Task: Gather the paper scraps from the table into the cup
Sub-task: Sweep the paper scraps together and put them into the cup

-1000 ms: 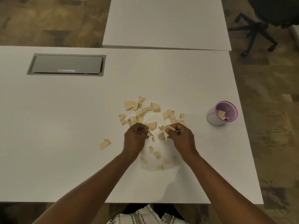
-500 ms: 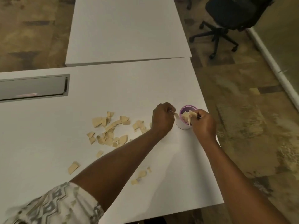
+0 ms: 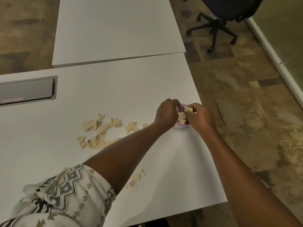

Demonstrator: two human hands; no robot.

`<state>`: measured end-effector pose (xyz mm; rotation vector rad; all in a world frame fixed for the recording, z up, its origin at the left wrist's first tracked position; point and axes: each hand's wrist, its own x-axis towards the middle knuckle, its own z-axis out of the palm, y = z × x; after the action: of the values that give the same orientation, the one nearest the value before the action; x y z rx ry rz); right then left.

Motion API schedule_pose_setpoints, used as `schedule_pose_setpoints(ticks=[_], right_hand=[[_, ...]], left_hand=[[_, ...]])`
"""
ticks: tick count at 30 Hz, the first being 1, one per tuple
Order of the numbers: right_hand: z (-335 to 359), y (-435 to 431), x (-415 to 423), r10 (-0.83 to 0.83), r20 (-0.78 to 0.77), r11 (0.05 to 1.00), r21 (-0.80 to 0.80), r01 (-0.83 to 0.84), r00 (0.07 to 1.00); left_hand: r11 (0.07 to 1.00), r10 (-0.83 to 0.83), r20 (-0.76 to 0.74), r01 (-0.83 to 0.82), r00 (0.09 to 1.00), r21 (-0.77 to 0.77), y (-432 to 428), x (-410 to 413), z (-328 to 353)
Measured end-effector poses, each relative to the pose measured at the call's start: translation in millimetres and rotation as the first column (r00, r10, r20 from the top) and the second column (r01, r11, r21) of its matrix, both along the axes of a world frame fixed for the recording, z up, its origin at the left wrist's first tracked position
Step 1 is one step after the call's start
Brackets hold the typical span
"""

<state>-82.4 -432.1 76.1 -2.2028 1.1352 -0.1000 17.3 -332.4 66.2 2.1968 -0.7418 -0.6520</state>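
both hands have closed in over the cup (image 3: 180,127) near the table (image 3: 147,82) edge. left hand (image 3: 167,115) and right hand (image 3: 201,116), fingers curled, pinch paper scraps (image 3: 181,115) above its mouth; loose scraps (image 3: 101,128) lie leftward.

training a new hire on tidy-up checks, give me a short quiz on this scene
1. True or false: the left hand and the right hand are both at the cup.
2. Where do most loose scraps lie on the table? A) left of the cup B) right of the cup C) beyond the cup
3. Is the task done, and why?
Key: 1 true. 2 A. 3 No: many scraps lie on the table.
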Motion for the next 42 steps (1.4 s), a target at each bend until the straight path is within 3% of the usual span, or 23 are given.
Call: schedule_pose_setpoints(ticks=[8,14,17,23,30,36,42], right_hand=[[-3,5,0,0.027,-0.031,0.996,-0.082,-0.029,0.999],[0,40,-5,0.123,0.097,0.979,-0.176,-0.105,0.988],[-2,74,-6,0.194,0.160,0.980,-0.074,-0.184,0.968],[-35,146,-21,0.369,-0.087,0.924,0.140,-0.356,0.925],[-59,218,-59,0.417,-0.351,0.898,0.300,-0.321,0.838],[-66,277,-62,0.469,-0.458,0.883,0.217,-0.417,0.755],[-75,301,-32,0.527,-0.348,0.841,0.080,-0.536,0.775]], left_hand=[[0.997,-0.064,0.027,0.065,0.998,-0.033,15,-5,3],[0.999,-0.030,0.069,0.032,0.997,-0.034,63,-6,-7],[1.000,-0.002,0.068,0.004,0.998,-0.031,105,-6,-19],[0.998,0.030,0.133,-0.036,0.991,0.044,219,-18,-50],[0.955,-0.082,0.337,-0.022,0.938,0.294,348,-66,-96],[0.893,-0.057,0.349,-0.109,0.935,0.437,401,-85,-117],[0.901,-0.049,0.303,-0.089,0.952,0.424,402,-79,-122]])
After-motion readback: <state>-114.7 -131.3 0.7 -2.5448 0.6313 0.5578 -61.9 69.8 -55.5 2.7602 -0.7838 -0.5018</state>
